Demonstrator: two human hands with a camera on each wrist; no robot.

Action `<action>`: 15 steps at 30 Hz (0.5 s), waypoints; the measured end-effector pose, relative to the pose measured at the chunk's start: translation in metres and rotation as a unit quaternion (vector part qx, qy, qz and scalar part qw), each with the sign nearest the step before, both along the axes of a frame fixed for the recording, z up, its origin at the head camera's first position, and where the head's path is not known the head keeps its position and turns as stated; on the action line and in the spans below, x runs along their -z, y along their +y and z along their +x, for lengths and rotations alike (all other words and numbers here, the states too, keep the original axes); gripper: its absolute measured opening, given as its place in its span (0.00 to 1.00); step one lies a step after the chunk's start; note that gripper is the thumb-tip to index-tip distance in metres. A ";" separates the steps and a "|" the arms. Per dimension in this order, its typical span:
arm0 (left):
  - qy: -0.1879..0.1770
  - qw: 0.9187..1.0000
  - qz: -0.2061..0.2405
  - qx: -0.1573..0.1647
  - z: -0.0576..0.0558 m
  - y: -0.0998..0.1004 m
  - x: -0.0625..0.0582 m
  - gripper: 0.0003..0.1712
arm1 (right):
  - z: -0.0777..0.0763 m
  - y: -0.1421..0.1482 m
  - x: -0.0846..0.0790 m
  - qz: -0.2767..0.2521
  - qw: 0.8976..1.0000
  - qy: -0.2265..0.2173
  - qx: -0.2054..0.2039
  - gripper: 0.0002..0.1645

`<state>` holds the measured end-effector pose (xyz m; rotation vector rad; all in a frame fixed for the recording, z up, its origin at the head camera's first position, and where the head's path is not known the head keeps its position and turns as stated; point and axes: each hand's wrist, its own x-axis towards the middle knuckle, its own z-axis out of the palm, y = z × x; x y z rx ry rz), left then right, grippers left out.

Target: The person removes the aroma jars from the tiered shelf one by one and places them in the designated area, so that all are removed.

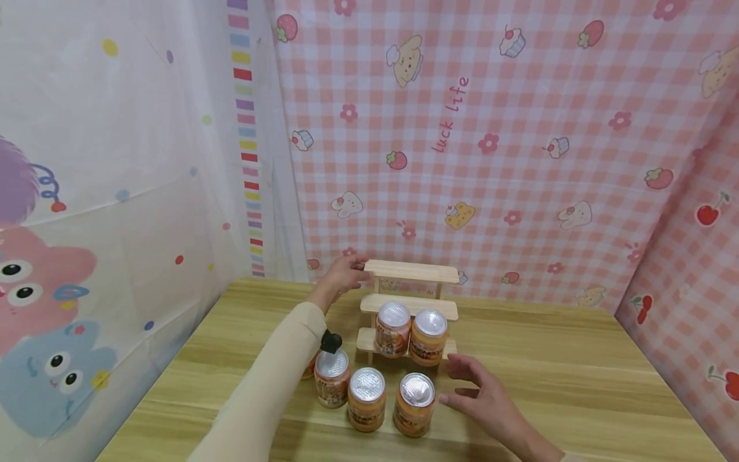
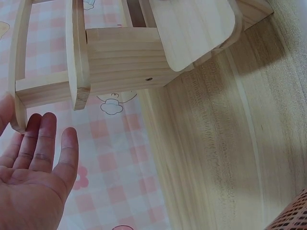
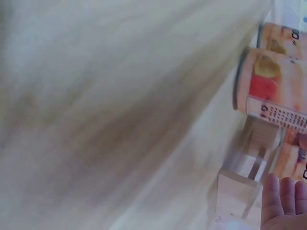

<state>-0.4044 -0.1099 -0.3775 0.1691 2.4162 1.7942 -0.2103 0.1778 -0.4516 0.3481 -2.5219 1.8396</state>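
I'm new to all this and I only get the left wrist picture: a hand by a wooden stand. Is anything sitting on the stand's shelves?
Observer: The head view shows two silver-topped cans standing side by side at the lowest shelf of the wooden stand.
Visitor: Nice! And the right hand, which I can't see?
Observer: It is beside the rightmost front can, its thumb and fingers apart.
Visitor: So there are more cans?
Observer: Yes, at least three stand on the table in front of the stand.
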 end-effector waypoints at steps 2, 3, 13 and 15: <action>0.000 1.000 -0.001 0.001 0.000 0.000 0.000 0.30 | -0.002 0.001 -0.003 0.001 1.000 0.005 0.011 0.40; 0.001 1.000 -0.001 0.002 -0.001 0.000 0.000 0.30 | -0.003 0.001 -0.005 0.001 1.000 0.009 0.016 0.40; 0.007 1.000 0.004 0.005 0.000 0.000 0.001 0.29 | -0.025 0.006 -0.024 0.027 0.996 0.049 0.063 0.38; 0.005 1.000 0.005 0.004 0.000 0.000 0.001 0.29 | -0.029 0.006 -0.026 0.029 0.997 0.044 0.064 0.40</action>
